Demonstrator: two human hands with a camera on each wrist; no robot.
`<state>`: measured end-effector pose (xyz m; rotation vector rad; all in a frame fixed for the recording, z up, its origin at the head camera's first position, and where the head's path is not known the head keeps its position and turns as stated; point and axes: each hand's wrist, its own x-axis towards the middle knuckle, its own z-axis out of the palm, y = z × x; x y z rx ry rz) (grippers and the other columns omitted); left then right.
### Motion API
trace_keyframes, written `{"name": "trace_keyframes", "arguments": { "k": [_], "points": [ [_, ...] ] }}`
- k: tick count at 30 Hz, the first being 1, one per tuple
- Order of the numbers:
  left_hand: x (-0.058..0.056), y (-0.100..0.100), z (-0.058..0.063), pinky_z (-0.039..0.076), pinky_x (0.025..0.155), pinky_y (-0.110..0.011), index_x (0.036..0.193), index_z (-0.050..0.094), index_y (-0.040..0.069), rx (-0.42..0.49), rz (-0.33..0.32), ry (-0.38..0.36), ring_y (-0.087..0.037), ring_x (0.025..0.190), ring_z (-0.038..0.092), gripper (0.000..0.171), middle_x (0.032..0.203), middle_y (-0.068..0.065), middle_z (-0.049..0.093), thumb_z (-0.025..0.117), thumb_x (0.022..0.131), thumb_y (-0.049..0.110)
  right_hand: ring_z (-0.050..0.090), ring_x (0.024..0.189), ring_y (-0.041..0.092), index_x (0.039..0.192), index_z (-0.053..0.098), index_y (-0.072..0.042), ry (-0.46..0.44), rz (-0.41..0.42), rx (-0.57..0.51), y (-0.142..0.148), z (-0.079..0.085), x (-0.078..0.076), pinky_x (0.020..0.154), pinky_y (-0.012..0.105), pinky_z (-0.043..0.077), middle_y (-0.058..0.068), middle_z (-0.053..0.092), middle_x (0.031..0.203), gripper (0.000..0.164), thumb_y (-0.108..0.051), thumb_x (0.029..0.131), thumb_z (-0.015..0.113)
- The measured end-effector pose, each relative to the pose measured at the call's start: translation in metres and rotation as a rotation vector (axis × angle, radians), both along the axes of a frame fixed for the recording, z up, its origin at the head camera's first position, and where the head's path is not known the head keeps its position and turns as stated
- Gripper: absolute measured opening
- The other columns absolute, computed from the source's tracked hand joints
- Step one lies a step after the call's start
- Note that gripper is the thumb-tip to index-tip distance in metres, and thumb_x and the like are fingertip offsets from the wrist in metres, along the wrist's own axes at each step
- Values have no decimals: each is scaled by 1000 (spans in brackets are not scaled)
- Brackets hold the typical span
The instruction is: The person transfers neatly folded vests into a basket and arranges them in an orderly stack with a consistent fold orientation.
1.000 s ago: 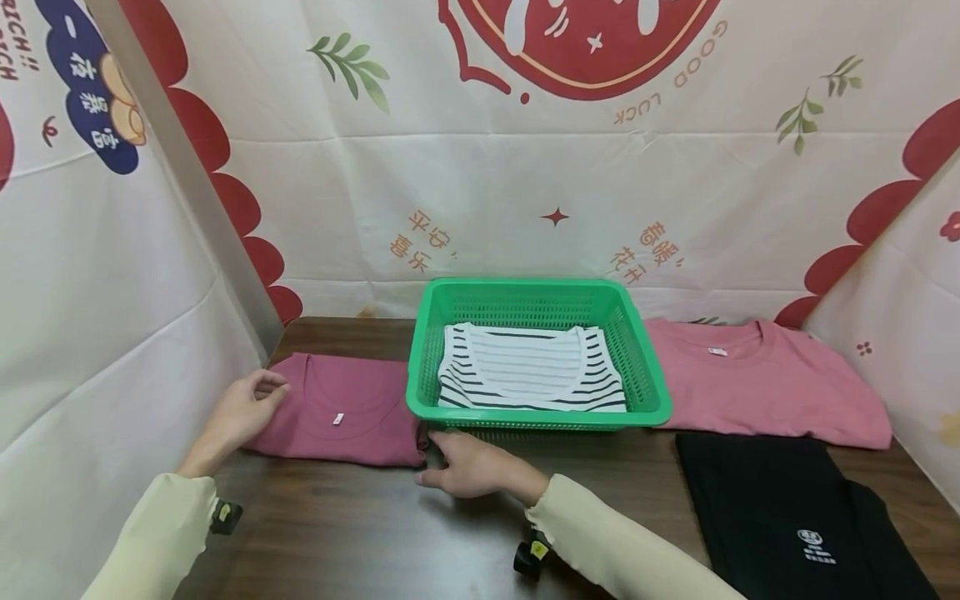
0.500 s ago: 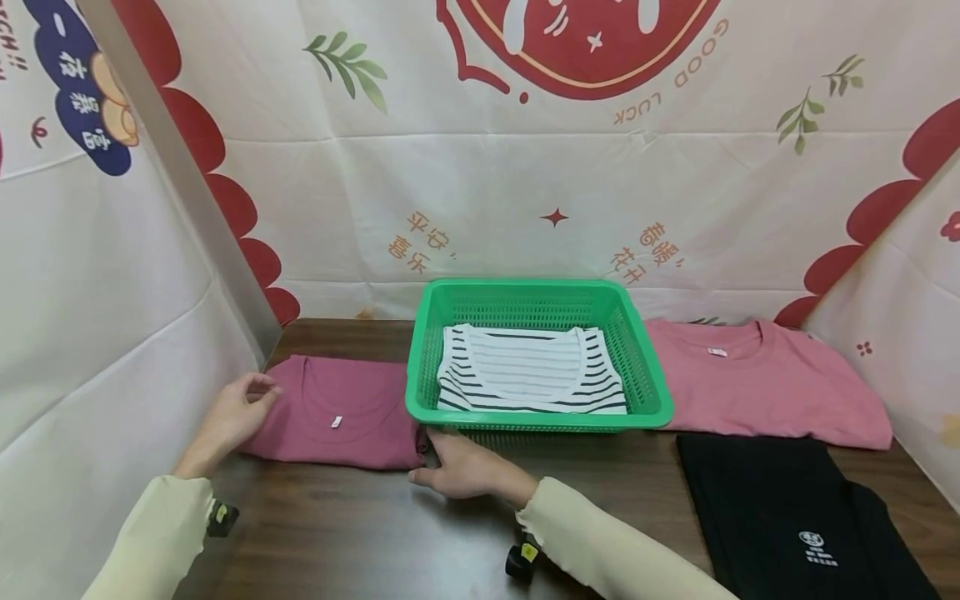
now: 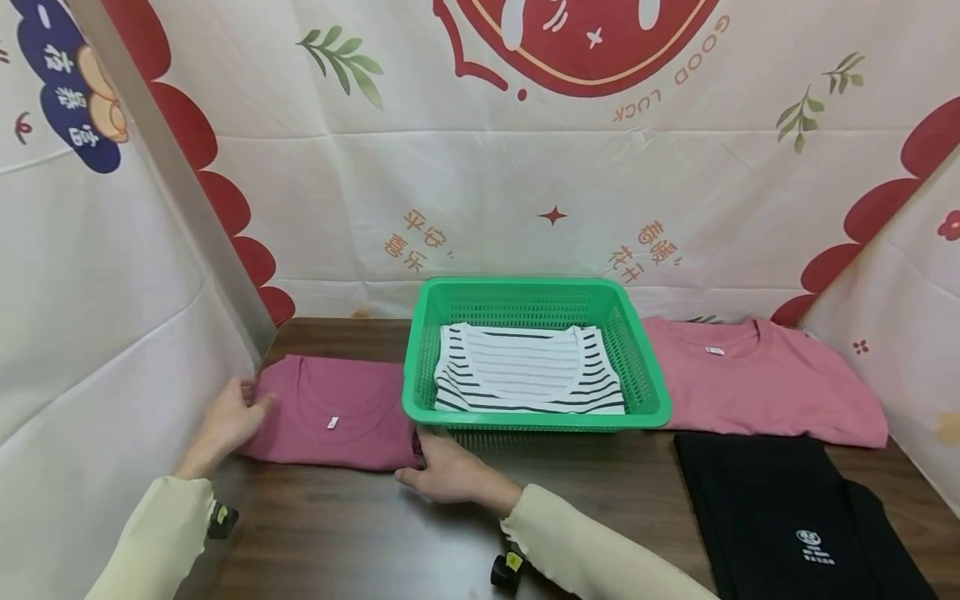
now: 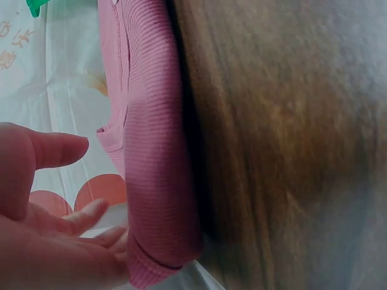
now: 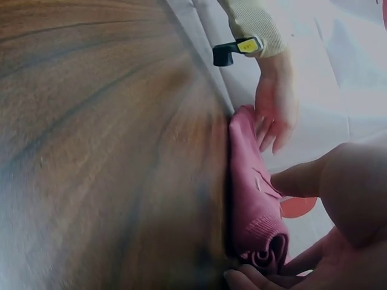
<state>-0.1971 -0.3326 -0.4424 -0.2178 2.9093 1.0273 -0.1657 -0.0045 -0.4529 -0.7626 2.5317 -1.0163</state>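
A folded dusty-pink shirt (image 3: 345,425) with a small white neck label lies on the table, left of the green basket. My left hand (image 3: 225,425) is at its left edge; in the left wrist view its fingers (image 4: 94,211) are loosely extended beside the fold, thumb apart from the cloth. My right hand (image 3: 453,471) is at the shirt's right edge, just below the basket's front left corner. In the right wrist view its fingertips (image 5: 245,278) lie at the rolled end of the shirt, and its thumb is extended over the shirt. Whether that thumb touches cloth cannot be told.
The green plastic basket (image 3: 536,422) holds a folded white-and-black striped shirt (image 3: 528,371). To its right lies a lighter pink shirt (image 3: 772,383), with a folded black garment (image 3: 795,508) in front. Printed cloth walls (image 3: 487,183) close off the back and sides of the wooden table (image 3: 360,533).
My right hand has shifted a little left against the shirt's right edge. The left hand has moved slightly left and lower along the other edge. The head view has turned slightly.
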Motion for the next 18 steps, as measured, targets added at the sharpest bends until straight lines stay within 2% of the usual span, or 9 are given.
{"name": "trace_keyframes", "arguments": {
  "k": [3,6,12,18],
  "points": [
    [1,1,1,36,96,-63,135,25,-19,-7,14,-57,-53,117,40,67,129,-44,39,47,96,31,40,128,26,148,23,-2,22,-19,-41,-4,-2,2,107,42,36,21,42,144,78,-26,86,64],
    [0,2,1,37,95,-63,135,25,-20,-18,24,-74,-53,115,41,68,127,-44,40,47,96,31,43,126,26,147,25,-1,23,-44,-70,-6,-3,3,105,43,38,22,46,141,77,-25,85,65],
    [-1,3,1,38,93,-62,135,24,-19,-27,44,-95,-53,114,43,69,126,-44,42,47,96,32,41,128,25,149,23,-4,-36,-98,-99,-8,-3,5,107,43,36,20,45,143,80,-24,85,66],
    [-2,1,0,39,92,-62,136,22,-20,-34,59,-116,-53,114,43,71,125,-45,43,46,96,34,41,128,27,149,22,-3,-53,-119,-120,-10,-3,6,108,44,34,23,45,142,80,-23,84,65]
  ]
}}
